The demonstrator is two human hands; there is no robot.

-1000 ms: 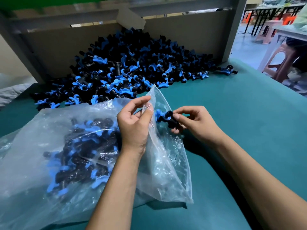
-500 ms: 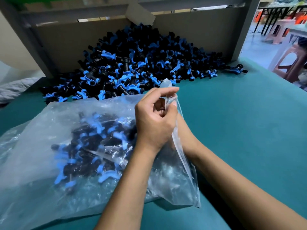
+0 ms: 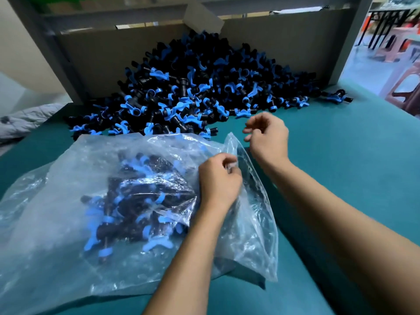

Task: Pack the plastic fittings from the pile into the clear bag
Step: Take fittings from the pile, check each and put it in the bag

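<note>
The right hand (image 3: 267,138), loosely curled and empty, hovers just near of the pile (image 3: 193,87), nearer it than the left hand (image 3: 219,181) pinching the bag (image 3: 68,189) rim.

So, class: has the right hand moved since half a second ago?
Yes. The right hand has come out of the clear bag and now hovers empty just short of the pile.

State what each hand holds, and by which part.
Left hand pinches the clear bag at its open rim. Right hand holds nothing.
</note>
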